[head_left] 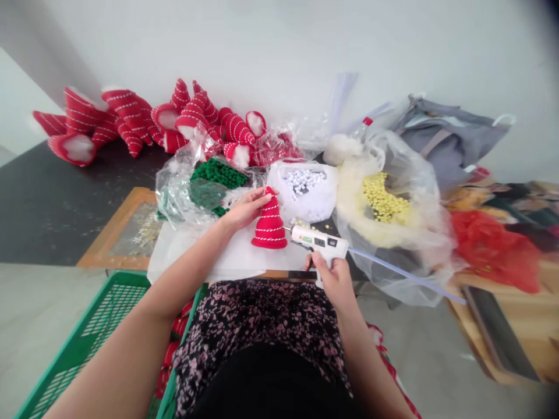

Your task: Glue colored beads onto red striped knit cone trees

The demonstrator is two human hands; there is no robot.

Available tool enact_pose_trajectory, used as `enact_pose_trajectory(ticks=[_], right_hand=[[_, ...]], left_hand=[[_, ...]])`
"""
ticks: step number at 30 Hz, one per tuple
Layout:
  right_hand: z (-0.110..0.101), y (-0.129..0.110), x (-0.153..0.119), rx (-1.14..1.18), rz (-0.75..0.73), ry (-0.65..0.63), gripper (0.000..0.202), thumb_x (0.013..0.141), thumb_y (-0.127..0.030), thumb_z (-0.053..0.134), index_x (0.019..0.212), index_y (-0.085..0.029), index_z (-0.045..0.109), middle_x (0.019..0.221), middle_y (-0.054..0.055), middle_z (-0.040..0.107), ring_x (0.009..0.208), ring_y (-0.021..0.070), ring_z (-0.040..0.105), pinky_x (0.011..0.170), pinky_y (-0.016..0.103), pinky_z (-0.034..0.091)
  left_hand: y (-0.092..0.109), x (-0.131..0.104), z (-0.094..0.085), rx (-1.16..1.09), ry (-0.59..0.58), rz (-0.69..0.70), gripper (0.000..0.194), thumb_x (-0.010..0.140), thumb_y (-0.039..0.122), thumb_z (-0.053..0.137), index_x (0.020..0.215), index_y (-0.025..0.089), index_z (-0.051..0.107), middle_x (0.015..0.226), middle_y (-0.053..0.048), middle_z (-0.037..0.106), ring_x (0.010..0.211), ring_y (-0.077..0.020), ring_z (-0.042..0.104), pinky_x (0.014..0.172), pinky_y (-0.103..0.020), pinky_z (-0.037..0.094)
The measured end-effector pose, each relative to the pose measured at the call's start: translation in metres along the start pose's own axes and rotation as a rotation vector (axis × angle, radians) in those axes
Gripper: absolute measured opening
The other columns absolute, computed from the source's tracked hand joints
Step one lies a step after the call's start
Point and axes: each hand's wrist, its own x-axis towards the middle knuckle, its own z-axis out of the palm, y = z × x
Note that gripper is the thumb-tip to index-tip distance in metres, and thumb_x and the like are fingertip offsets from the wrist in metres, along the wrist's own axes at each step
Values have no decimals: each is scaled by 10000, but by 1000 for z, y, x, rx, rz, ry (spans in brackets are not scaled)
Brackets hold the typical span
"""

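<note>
A red cone-shaped hat (269, 227) with white stitched stripes stands near the table's front edge, its tip pinched by my left hand (248, 209). My right hand (334, 278) is wrapped round the handle of a white glue gun (321, 241). The gun's nozzle points left, close to the lower right side of the hat. A long clear glue stick (406, 274) sticks out of its back. Behind the hat lie bags of green pompoms (218, 177), white pompoms (304, 181) and yellow pompoms (382, 199).
Several stuffed red striped cones (126, 113) are piled along the wall. A wooden-framed tray (105, 244) lies at the left, above a green crate (82, 337) on the floor. A grey bag (449, 131) and red netting (493, 247) are at the right.
</note>
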Motion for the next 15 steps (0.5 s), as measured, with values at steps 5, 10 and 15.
enact_pose_trajectory(ticks=[5, 10, 15], right_hand=[[-3, 4, -1, -49, -10, -16, 487, 1014, -567, 565, 707, -210, 685, 729, 70, 734, 702, 216, 678, 714, 335, 541], [-8, 5, -8, -262, -105, 137, 308, 979, -479, 646, 906, -193, 737, 898, 115, 787, 808, 250, 738, 757, 358, 599], [1, -10, -20, -288, -252, 155, 280, 1010, -440, 642, 1105, -183, 697, 1066, 150, 769, 925, 265, 777, 774, 347, 636]], left_hand=[[-1, 1, 0, 0, 10, 4, 506, 750, 484, 958, 1086, 168, 749, 901, -46, 749, 819, -182, 718, 771, -299, 562], [-1, 2, 2, 6, 64, 18, 549, 699, 524, 976, 1039, 160, 744, 869, -36, 745, 772, -165, 701, 748, -292, 561], [-2, 3, 5, 77, 134, 72, 547, 677, 542, 971, 988, 165, 725, 807, -3, 716, 706, -139, 653, 700, -269, 523]])
